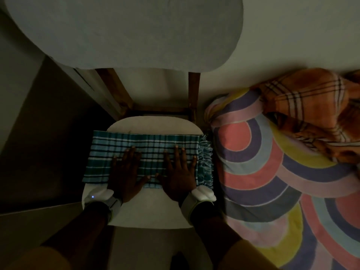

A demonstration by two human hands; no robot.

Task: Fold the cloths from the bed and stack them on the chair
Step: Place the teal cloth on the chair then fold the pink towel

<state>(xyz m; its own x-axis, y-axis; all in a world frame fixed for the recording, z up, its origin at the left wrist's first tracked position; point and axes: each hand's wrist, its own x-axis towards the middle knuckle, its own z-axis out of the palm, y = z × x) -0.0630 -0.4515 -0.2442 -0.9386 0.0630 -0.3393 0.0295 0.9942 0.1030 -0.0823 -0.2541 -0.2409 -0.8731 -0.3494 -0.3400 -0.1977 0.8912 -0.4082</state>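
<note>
Overhang worries me: with left hand and right hand pressed flat and open on the folded teal cloth, gripping nothing, its ends jut past the chair seat and could slide off.

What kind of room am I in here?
Probably a bedroom: a bed with a colourful arc-patterned cover beside a chair, a folded teal plaid cloth on its seat, and an orange plaid cloth on the bed.
</note>
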